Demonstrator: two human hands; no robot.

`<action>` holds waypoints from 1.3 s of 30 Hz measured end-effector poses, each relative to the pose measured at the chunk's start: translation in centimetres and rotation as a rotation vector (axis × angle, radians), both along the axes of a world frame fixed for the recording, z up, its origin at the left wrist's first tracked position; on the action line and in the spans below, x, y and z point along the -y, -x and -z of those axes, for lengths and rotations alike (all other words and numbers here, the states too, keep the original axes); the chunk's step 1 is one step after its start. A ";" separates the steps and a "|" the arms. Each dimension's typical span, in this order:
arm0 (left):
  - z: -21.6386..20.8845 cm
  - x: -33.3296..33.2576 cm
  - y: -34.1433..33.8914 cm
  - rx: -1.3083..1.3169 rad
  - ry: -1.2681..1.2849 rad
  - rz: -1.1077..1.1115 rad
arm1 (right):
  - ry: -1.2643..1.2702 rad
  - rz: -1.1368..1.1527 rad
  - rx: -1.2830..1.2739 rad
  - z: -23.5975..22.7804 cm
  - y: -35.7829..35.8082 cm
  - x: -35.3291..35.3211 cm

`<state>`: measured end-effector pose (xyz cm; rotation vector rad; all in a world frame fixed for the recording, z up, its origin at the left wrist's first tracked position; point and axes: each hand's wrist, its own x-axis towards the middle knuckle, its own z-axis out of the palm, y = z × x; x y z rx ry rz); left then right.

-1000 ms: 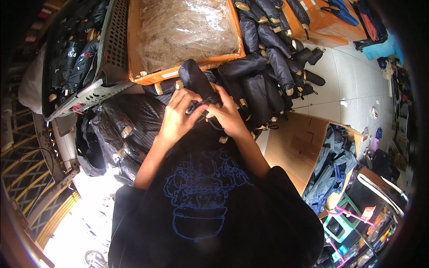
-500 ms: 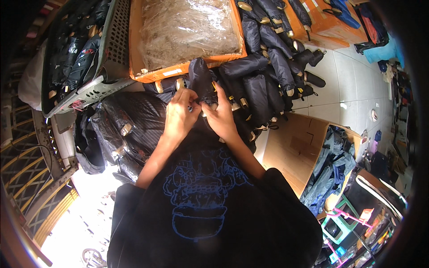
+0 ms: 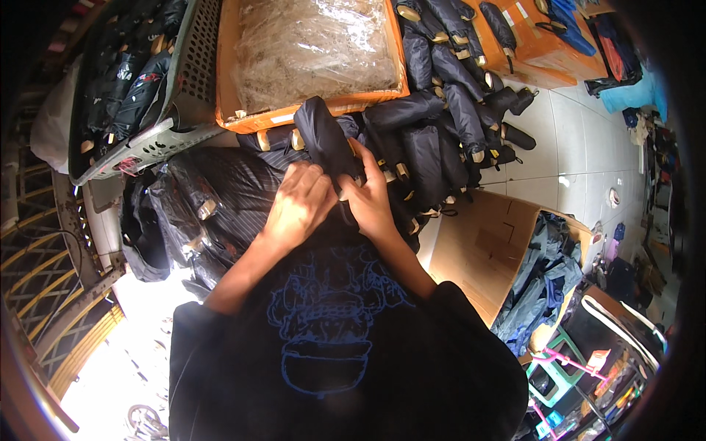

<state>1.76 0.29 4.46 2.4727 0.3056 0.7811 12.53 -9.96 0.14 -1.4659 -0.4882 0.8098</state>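
Note:
A folded umbrella (image 3: 323, 136) in a black fabric sleeve is held in front of my chest, its top end leaning to the left. My right hand (image 3: 366, 202) grips its lower part from the right, thumb laid across the front. Close against the lower end, my left hand (image 3: 300, 206) is closed with its fingers curled in; the fingertips and the bit they pinch are mostly hidden. Many similar black umbrellas (image 3: 423, 158) with pale ends lie heaped just beyond and to the right of my hands.
An orange-edged box (image 3: 312, 110) lined with clear plastic stands ahead. At the left are a grey perforated crate (image 3: 193, 62) of umbrellas and black plastic-wrapped bundles (image 3: 209, 187). A cardboard box (image 3: 482, 246) with dark blue cloth and a green stool (image 3: 562, 375) are at the right.
The umbrella has tilted further left at its top. My left hand has turned over into a tighter fist and shifted slightly down; my right hand still grips the lower part.

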 end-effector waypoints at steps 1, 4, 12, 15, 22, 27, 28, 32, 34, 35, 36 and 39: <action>-0.4 0.3 0.0 0.006 -0.005 0.016 | 0.004 0.003 -0.045 -0.6 0.1 0.1; -1.3 0.8 -0.1 0.008 -0.014 0.019 | -0.066 0.034 0.006 -1.3 0.3 0.2; -0.4 0.2 -0.5 0.110 0.529 -0.193 | -0.227 -0.083 -0.673 -2.2 -1.7 0.3; 0.6 1.2 0.8 0.139 0.486 -0.236 | -0.209 -0.146 -0.742 -2.3 -1.4 0.6; 2.8 2.8 4.2 0.113 0.594 -0.247 | 0.127 -0.379 -0.360 -0.7 -0.7 1.8; 5.1 3.5 6.8 0.033 0.792 -0.221 | 0.224 -0.392 0.224 -0.1 1.1 3.2; 5.5 3.6 6.9 -0.001 0.796 -0.208 | 0.194 -0.379 0.275 0.0 1.4 3.3; 6.6 3.9 6.8 -0.071 0.856 -0.165 | 0.134 -0.410 0.872 1.6 0.6 2.7; 6.2 4.1 6.7 -0.064 0.812 -0.151 | 0.043 -0.475 0.949 2.0 -0.4 2.2; 6.9 4.3 6.8 -0.102 0.754 -0.132 | 0.007 -0.515 0.958 2.3 -0.8 2.1; 7.0 4.3 6.6 -0.120 0.669 -0.159 | -0.030 -0.555 0.967 2.5 -1.1 1.8; 6.7 4.9 5.5 -0.206 0.519 -0.236 | -0.089 -0.589 0.885 3.4 -1.7 0.6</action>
